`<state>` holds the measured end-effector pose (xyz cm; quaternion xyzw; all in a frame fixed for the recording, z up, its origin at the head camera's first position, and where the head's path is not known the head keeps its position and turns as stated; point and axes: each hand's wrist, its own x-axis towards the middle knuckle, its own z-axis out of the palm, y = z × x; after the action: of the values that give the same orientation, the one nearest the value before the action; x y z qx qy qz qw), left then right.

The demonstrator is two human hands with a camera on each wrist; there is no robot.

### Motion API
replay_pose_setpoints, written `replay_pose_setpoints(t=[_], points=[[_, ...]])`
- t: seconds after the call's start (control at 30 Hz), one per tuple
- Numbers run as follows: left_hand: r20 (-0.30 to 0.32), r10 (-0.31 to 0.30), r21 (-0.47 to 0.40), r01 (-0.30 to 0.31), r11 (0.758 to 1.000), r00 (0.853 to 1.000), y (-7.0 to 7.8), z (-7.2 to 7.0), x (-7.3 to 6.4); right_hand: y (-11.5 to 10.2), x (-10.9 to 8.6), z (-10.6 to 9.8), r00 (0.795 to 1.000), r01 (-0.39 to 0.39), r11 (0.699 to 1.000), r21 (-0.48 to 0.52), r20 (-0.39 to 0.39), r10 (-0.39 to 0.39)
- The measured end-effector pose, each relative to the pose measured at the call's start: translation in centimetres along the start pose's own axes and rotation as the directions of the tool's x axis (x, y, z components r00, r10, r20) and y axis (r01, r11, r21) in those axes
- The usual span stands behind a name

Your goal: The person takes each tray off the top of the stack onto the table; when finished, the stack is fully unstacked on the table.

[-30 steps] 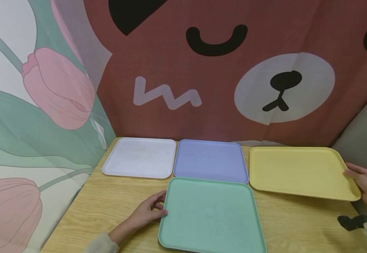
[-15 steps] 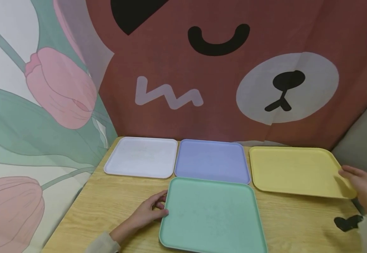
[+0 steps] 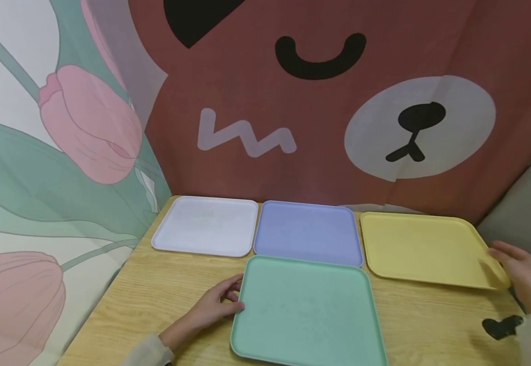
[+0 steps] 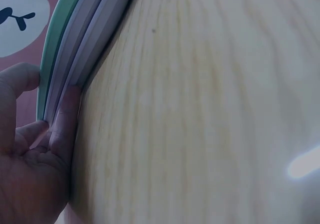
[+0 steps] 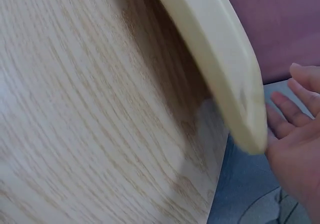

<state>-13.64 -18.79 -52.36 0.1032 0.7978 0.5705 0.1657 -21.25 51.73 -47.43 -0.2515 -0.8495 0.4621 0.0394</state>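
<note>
My left hand (image 3: 215,307) grips the left side of a stack of trays, with a green tray (image 3: 308,310) on top. In the left wrist view, pale lavender tray rims (image 4: 77,31) show under the green one. The thumb (image 4: 22,76) presses at the green rim and the fingers reach underneath. My right hand (image 3: 523,274) is at the right end of a yellow tray (image 3: 430,249). In the right wrist view its digits are loosely spread (image 5: 287,106), close beside the yellow tray's corner, which partly hides them.
A white tray (image 3: 206,226) and a purple tray (image 3: 308,234) lie side by side along the back of the wooden table (image 3: 192,277). Behind stands a backdrop with a bear face (image 3: 320,168). The table's right edge runs under the yellow tray's corner.
The yellow tray's right end has come down and shifted slightly left, along with my right hand. My left hand and the green tray have stayed in place.
</note>
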Motion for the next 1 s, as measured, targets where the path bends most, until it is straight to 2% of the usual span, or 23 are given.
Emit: replay_pose_setpoints(t=[0.2, 0.43, 0.63, 0.73, 0.87, 0.93, 1.0], points=[[0.001, 0.002, -0.001, -0.002, 1.0, 1.0, 0.0, -0.2, 0.0, 0.0, -0.4, 0.8, 0.992, 0.123, 0.992, 0.035, -0.013, -0.123], [-0.001, -0.015, -0.008, 0.015, 1.0, 1.0, 0.2, -0.1, 0.1, -1.8, -1.4, 1.4, 0.963, 0.246, 0.961, 0.129, 0.08, -0.258], [0.002, -0.019, -0.016, 0.019, 1.0, 1.0, 0.3, 0.0, 0.0, -2.4, -2.4, 2.3, 0.947, 0.27, 0.957, 0.108, 0.152, -0.284], [0.004, -0.018, -0.013, 0.018, 1.0, 1.0, 0.3, 0.1, 0.0, -2.4, -2.8, 2.6, 0.93, 0.275, 0.944, 0.184, 0.2, -0.31], [0.006, -0.021, -0.025, 0.021, 0.999, 1.0, 0.2, 0.1, -0.1, -2.3, -3.4, 3.0, 0.897, 0.283, 0.913, 0.294, 0.255, -0.36], [0.007, -0.026, -0.035, 0.026, 0.999, 1.0, 0.2, 0.1, -0.1, -2.4, -3.8, 3.3, 0.889, 0.292, 0.906, 0.307, 0.263, -0.375], [0.007, -0.029, -0.039, 0.029, 0.999, 1.0, 0.2, 0.1, -0.1, -2.4, -4.1, 3.6, 0.886, 0.301, 0.914, 0.27, 0.275, -0.373]])
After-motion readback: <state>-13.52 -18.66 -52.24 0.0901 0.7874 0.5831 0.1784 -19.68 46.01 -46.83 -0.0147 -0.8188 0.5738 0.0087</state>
